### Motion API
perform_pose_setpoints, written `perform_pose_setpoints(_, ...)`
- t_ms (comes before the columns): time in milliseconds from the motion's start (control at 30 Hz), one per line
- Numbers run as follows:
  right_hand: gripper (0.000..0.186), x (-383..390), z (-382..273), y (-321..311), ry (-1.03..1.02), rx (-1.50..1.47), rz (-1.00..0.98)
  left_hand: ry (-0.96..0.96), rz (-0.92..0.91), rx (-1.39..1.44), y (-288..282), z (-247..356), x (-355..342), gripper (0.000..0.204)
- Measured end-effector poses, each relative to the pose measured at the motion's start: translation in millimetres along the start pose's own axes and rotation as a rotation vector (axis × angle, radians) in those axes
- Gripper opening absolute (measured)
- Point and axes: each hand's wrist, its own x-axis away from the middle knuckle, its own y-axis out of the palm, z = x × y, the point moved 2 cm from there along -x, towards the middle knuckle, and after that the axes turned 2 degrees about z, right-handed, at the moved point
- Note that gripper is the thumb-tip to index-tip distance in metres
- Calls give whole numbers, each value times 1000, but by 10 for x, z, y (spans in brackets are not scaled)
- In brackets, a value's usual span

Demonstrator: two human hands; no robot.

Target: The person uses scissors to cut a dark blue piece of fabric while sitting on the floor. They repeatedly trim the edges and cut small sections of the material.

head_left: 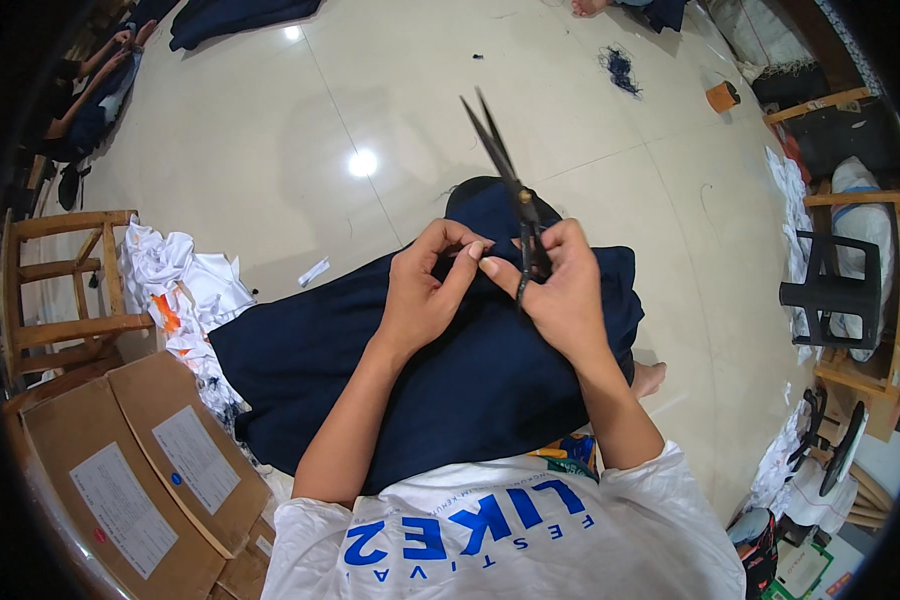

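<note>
Navy cloth (470, 410) lies spread over my lap and legs, with a bare foot (647, 378) showing at its right side. My left hand (432, 290) pinches over the cloth, its fingertips meeting my right thumb; whatever is between them is too small to make out. Black scissors (505, 165) are in my right hand (565, 300), handles in the palm and fingers, blades slightly parted and pointing forward, away from me.
Cardboard boxes (95, 410), a wooden stool (75, 324) and white cloths (185, 270) are at left. A black plastic stool (830, 295), wooden frames and sacks line the right. An orange spool (722, 97) and thread scraps (620, 70) lie ahead. Another person's hands (120, 55) work at upper left.
</note>
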Motion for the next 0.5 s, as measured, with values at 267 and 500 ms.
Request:
perform_pose_setpoints(267, 33, -84, 104, 135, 143, -464, -11, 21, 166, -45, -104, -23, 13, 9)
perform_pose_setpoints(500, 29, -118, 163, 65, 276, -546, -27, 251, 105, -258, -97, -5, 35, 14)
